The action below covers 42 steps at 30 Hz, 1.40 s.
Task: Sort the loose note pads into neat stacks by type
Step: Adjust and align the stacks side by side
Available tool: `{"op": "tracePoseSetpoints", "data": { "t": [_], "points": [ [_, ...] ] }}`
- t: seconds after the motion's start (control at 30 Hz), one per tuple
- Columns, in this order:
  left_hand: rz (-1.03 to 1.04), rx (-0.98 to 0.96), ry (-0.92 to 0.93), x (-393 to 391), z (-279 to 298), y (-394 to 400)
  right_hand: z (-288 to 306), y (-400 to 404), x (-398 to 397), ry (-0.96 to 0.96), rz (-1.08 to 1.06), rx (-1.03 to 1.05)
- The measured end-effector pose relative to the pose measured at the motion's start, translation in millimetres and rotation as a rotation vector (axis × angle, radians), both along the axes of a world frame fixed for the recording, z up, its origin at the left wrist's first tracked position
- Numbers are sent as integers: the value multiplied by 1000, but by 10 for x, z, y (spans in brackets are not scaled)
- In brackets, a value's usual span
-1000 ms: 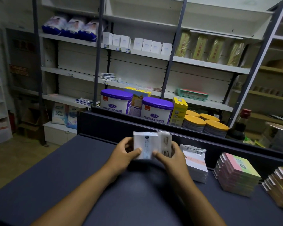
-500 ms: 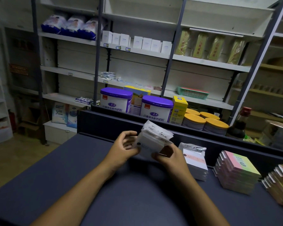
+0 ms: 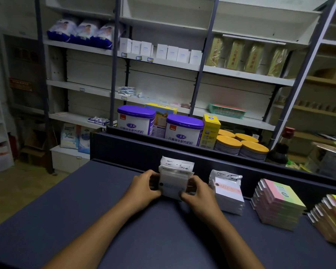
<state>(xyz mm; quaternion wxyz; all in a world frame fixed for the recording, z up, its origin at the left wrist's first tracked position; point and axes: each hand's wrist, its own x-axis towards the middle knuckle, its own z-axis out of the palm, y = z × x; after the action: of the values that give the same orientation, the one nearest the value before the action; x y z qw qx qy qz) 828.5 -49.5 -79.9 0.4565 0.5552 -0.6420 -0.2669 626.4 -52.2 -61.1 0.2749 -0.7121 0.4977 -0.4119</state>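
Note:
A small pile of white wrapped note pads [image 3: 174, 181] sits on the dark counter [image 3: 97, 220] near its back wall. My left hand [image 3: 144, 186] grips the pile's left side and my right hand [image 3: 197, 193] grips its right side. To the right stands a neat stack of white pads with a pink band [image 3: 228, 193]. Further right is a stack of pink and green pads [image 3: 277, 202], then a yellow-green stack [image 3: 332, 216] at the frame's edge.
A raised dark back wall [image 3: 136, 150] borders the counter. Behind it stand purple-lidded tins [image 3: 136, 119], a yellow box [image 3: 210, 129] and orange-lidded containers [image 3: 241, 147]. Store shelves [image 3: 163, 63] fill the background. The floor [image 3: 17, 191] lies to the left.
The white pads, held up and tilted in both hands before, have come down onto the counter. Both hands now grip the pile from its sides.

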Motion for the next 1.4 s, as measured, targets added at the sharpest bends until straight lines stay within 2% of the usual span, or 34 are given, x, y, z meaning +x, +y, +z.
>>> {"op": "tracePoseSetpoints", "data": {
  "t": [0.17, 0.27, 0.43, 0.6, 0.73, 0.83, 1.07, 1.4],
  "points": [
    [-52, 32, 223, -22, 30, -41, 52, -42, -16, -151, 15, 86],
    [-57, 51, 280, -51, 28, -60, 72, -66, -40, -195, -69, 115],
    [23, 69, 261, -56, 0, -76, 17, -65, -15, -60, -168, 131],
    [115, 39, 162, -81, -35, -96, -17, -96, 28, -56, -189, 137],
    [154, 9, 135, -87, -28, -77, -35, -109, 41, 30, -206, 117],
    [180, -1, 125, -105, -18, -63, -34, -107, 57, -2, -223, 102],
    [131, -6, 59, -111, -9, -48, -53, -113, 102, 65, -252, 42],
    [76, -28, -16, -97, -26, -69, -29, -82, 99, 88, -255, 59]
  ]
}}
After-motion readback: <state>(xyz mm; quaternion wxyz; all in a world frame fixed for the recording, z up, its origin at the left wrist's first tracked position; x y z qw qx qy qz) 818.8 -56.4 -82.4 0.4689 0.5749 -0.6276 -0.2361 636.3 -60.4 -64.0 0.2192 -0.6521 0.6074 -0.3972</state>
